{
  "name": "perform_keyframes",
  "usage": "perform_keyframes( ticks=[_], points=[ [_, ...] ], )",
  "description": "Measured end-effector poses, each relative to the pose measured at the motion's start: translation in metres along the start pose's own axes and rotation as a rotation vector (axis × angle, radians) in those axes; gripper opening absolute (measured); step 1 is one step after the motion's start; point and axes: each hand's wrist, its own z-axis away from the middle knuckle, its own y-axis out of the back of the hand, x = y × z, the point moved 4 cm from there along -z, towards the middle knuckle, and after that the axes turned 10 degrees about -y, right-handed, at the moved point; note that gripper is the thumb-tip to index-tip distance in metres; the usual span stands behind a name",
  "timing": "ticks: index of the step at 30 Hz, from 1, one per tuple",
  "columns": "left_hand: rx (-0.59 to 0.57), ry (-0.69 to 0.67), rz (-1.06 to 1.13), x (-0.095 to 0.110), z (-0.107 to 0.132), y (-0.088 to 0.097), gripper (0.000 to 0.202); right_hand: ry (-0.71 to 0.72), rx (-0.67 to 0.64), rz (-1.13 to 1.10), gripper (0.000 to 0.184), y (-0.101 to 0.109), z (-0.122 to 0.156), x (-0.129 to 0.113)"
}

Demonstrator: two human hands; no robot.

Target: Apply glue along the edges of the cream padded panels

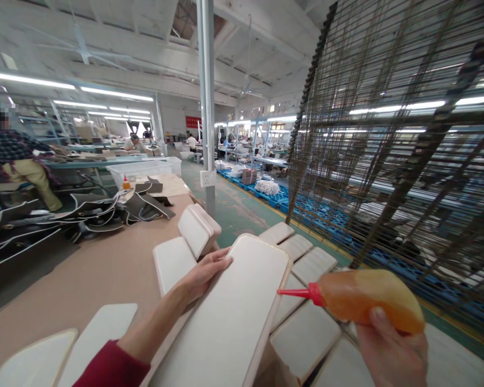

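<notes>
My left hand (pixel 210 270) is closed on the left edge of a long white panel (pixel 229 312) with rounded corners, its thumb resting on the top face. A yellowish line runs along the panel's far and right rim. In my right hand (pixel 393 344) is a squeeze bottle (pixel 367 295) of amber liquid, lying nearly level. Its red nozzle (pixel 294 293) points left, with the tip at the panel's right edge. Below and right of the panel lie several similar white panels (pixel 306 336) with yellowish rims. Stacked white pieces (pixel 194 231) stand just beyond my left hand.
A brown tabletop (pixel 105 269) spreads to the left, with dark curved sheets (pixel 116 209) and another amber bottle (pixel 126 183) on it. A tall wire rack (pixel 387 134) leans at the right. A post (pixel 208 107) rises ahead. Another person (pixel 18 156) stands far left.
</notes>
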Motion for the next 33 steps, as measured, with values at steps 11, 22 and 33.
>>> perform_keyframes(
  ticks=[11,22,33],
  points=[
    [0.019,0.014,-0.004,-0.002,-0.004,0.008,0.051,-0.117,-0.017,-0.049,0.038,-0.012,-0.004,0.011],
    [0.054,0.059,0.000,-0.007,-0.010,0.019,0.049,-0.161,-0.036,0.017,0.036,-0.014,-0.004,0.018],
    [0.129,0.103,-0.006,0.000,-0.013,0.018,0.048,-0.212,-0.045,-0.029,0.040,-0.017,0.007,0.016]
  ],
)
